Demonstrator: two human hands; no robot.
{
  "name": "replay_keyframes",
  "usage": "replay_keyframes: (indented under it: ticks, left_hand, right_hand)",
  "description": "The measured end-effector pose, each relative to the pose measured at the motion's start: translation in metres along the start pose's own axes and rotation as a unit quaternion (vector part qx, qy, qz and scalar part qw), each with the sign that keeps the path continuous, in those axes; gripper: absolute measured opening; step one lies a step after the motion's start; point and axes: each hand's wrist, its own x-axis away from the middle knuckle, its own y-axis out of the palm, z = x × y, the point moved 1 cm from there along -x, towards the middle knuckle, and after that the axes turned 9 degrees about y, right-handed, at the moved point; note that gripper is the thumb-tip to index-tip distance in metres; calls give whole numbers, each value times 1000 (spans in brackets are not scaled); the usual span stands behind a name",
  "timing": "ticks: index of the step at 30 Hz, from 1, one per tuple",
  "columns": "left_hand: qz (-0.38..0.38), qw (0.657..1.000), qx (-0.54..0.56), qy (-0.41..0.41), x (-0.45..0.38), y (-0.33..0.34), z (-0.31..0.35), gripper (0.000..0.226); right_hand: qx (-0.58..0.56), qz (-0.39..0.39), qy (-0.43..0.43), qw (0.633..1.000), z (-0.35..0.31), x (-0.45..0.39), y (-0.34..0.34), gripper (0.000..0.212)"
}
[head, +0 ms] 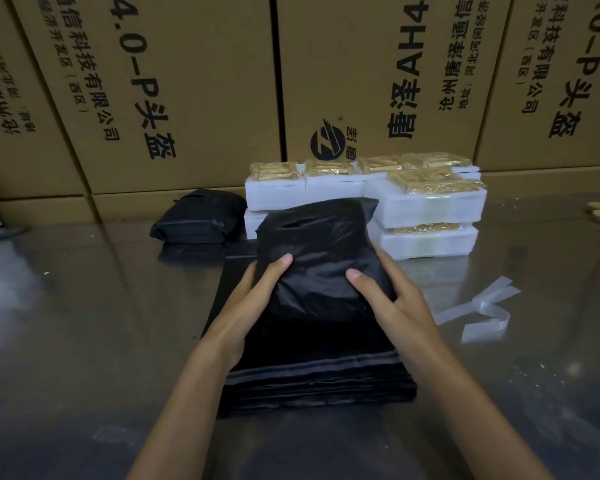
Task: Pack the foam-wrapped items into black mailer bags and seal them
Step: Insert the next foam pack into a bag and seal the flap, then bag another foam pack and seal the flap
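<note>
Both my bare forearms reach forward from the bottom of the view and converge toward the middle. My left hand [253, 292] grips the bag [321, 258] from its left side, thumb laid on top, fingers tucked underneath. My right hand [395, 292] mirrors it on the right side, thumb pressing the top, fingers wrapped round the edge.

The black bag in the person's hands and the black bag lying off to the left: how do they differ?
The held bag is gripped by the left hand and right hand over a stack of flat bags; the left bag lies untouched on the table. The held bag sits nearer the camera; the left bag rests by the cartons. Both are black, bulging packages.
</note>
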Motion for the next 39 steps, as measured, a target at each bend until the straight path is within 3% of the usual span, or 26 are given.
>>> replay_keyframes:
  ticks: [3,5,8,12,16,20,23,27,29,31,34,39]
  left_hand:
    - [58,991,101,73,-14,-12,2,76]
    - [114,975,141,131,-20,-19,7,69]
    - [178,954,158,185,-31,-32,17,63]
    - [127,902,342,231,-46,-55,16,74]
    - [145,923,289,208,-77,-61,22,72]
    - [132,924,290,210,-140,-93,56,61]
    - [142,926,328,119,-192,-118,49,37]
    - [234,915,328,30,-241,-148,21,50]
    - [259,911,318,27,-259,-157,19,51]
    - [286,918,271,32,-272,-164,22,53]
    - [286,938,193,0,-288,-174,26,54]
    - [229,954,186,-45,-308,-186,23,46]
  right_hand:
    - [-66,38,7,997,-8,-22,25,66]
    - [-117,56,97,987,-9,-39,44,75]
    - [-212,-16,222,952,-10,-65,68,64]
    - [-357,-48,183,915,-14,-104,104,61]
    - [-393,-112,145,901,-37,-150,151,59]
    - [-334,-161,149,916,-56,-203,194,65]
    - [-135,-160,165,964,-44,-234,216,61]
    - [77,-147,211,963,22,-246,211,53]
    - [149,-87,191,966,62,-249,197,35]
    - [120,-20,162,979,85,-249,187,23]
    - [95,-19,150,984,91,-253,186,17]
    - [60,-13,158,985,93,-257,189,20]
